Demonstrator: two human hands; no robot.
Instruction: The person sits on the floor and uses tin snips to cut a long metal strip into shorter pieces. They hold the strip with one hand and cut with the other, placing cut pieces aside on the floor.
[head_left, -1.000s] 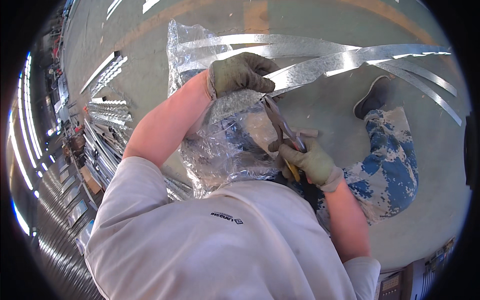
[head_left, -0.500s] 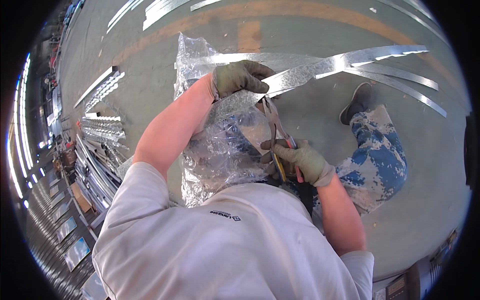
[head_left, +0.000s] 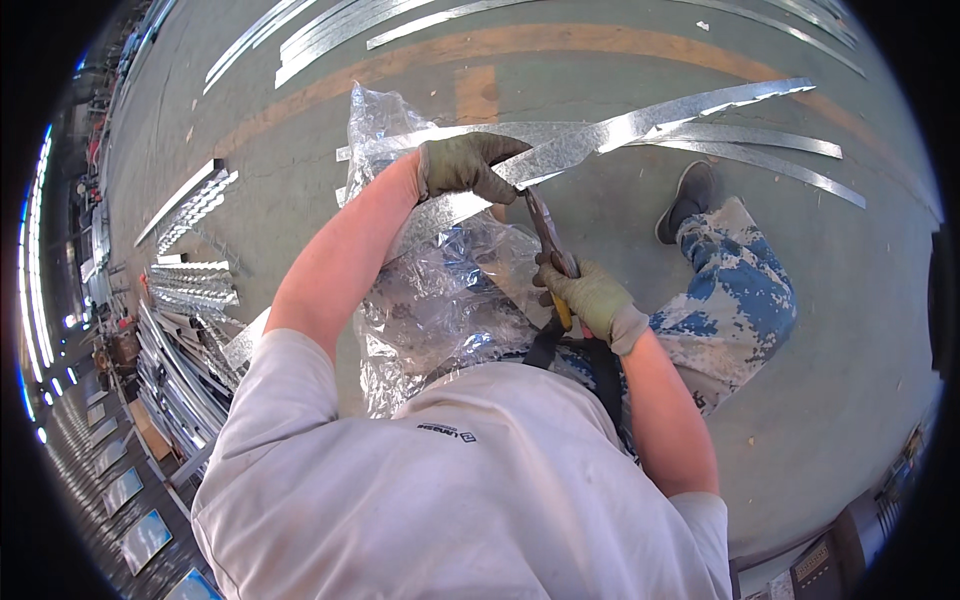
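Gripping a long galvanised metal strip (head_left: 640,125), the left hand (head_left: 465,165), in an olive work glove, is closed over it at about twelve o'clock from the person's chest, fingers curled over the top edge near where the strip emerges from a crumpled sheet of clear plastic wrap (head_left: 440,300). The right hand (head_left: 590,295), gloved the same way, is wrapped shut around the yellow-tipped handles of a pair of tin snips (head_left: 548,240), whose blades point up toward eleven o'clock and meet the strip's lower edge just beside the left fingers. From the left hand the strip runs out toward two o'clock, bowing slightly over the concrete floor (head_left: 860,330), which suggests thin sheet: light for its length, springy rather than rigid, and likely to whip or sag if held only at one end. Its cut edges look sharp and its zinc face slick, so a gloved hold close to the cut line, as here, seems the soundest place to take it. The plastic is soft and slippery and would give no support. More strips (head_left: 760,150) lie on the floor beyond at one o'clock, and stacked metal profiles (head_left: 190,285) lie at nine o'clock. The person's right leg in blue camouflage trousers (head_left: 735,290) stretches toward three o'clock.
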